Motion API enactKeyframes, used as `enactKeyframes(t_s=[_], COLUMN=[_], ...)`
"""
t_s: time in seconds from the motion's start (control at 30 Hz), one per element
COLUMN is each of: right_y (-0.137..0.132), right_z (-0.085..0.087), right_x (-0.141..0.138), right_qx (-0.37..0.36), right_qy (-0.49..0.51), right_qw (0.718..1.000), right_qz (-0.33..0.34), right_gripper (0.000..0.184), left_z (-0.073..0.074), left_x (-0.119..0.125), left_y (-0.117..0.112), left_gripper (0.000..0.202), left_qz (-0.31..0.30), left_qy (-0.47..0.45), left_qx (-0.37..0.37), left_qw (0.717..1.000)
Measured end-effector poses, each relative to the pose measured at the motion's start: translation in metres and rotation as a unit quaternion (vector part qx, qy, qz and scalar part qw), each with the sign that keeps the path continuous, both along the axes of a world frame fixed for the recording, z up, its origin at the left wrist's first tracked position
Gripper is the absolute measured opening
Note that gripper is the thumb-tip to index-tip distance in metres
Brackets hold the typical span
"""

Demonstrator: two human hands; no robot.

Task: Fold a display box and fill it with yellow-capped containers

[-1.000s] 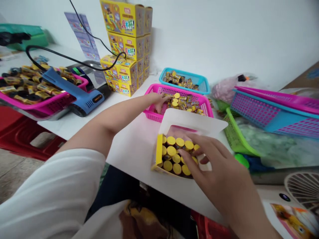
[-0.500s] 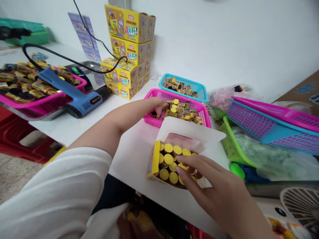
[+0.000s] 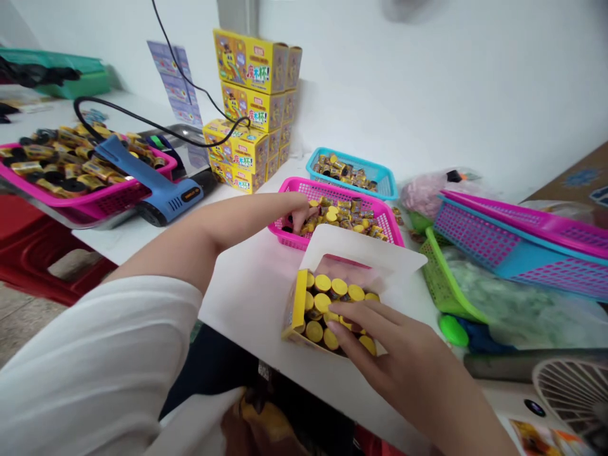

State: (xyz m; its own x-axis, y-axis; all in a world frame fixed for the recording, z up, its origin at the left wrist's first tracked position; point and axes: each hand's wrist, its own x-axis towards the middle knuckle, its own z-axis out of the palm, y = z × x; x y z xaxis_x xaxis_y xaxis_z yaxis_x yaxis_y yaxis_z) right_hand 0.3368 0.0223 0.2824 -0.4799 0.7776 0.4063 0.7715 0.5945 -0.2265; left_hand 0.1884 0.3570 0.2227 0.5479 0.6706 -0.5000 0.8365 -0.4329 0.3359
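My left hand point(image 3: 299, 212) reaches into the left end of a pink basket point(image 3: 291, 185) of small tubs with yellow labels and caps. Its fingers curl down among the tubs; whatever is between them is hidden. Nearer to me stands a yellow carton point(image 3: 299, 301), its white flap point(image 3: 365, 244) raised toward the basket. Upright tubs with round yellow caps point(image 3: 322, 283) fill it in rows. Over the carton's right part lies my right hand point(image 3: 399, 342), thumb and index finger stretched onto the caps, partly covering them. I see nothing gripped in it.
Behind the pink basket is a blue basket point(image 3: 389, 177) of similar tubs. Printed yellow boxes point(image 3: 251, 63) are stacked by the wall. A blue heat gun point(image 3: 171, 199) lies against another full pink basket point(image 3: 90, 202). Nested baskets point(image 3: 513, 234) and a fan point(image 3: 574, 392) stand at right.
The view has shifted slightly. My left hand has dipped a little deeper among the tubs. The right hand's thumb and index finger have moved slightly left over the caps.
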Motion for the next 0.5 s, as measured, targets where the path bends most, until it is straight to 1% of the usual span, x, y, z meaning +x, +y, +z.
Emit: enactKeyframes(t_s=[0.13, 0.23, 0.4, 0.5], right_y=[-0.002, 0.000, 0.001, -0.002], right_z=[0.001, 0.000, 0.000, 0.001], right_x=[-0.002, -0.004, -0.005, -0.004], right_qx=[-0.001, 0.006, 0.004, 0.006], right_qy=[-0.006, -0.003, 0.002, 0.005], right_qw=[1.000, 1.000, 1.000, 1.000], right_qz=[0.013, 0.017, 0.019, 0.021], right_gripper=[0.019, 0.018, 0.017, 0.018], left_z=[0.006, 0.009, 0.004, 0.005], left_x=[-0.013, -0.015, -0.004, -0.001], left_y=[-0.015, -0.025, -0.039, -0.048], left_gripper=[0.138, 0.138, 0.121, 0.103], left_qz=[0.006, 0.000, 0.022, 0.021], left_qy=[0.016, 0.019, 0.019, -0.006], left_qx=[-0.040, -0.031, 0.022, 0.064], left_qw=[0.999, 0.999, 0.999, 0.998])
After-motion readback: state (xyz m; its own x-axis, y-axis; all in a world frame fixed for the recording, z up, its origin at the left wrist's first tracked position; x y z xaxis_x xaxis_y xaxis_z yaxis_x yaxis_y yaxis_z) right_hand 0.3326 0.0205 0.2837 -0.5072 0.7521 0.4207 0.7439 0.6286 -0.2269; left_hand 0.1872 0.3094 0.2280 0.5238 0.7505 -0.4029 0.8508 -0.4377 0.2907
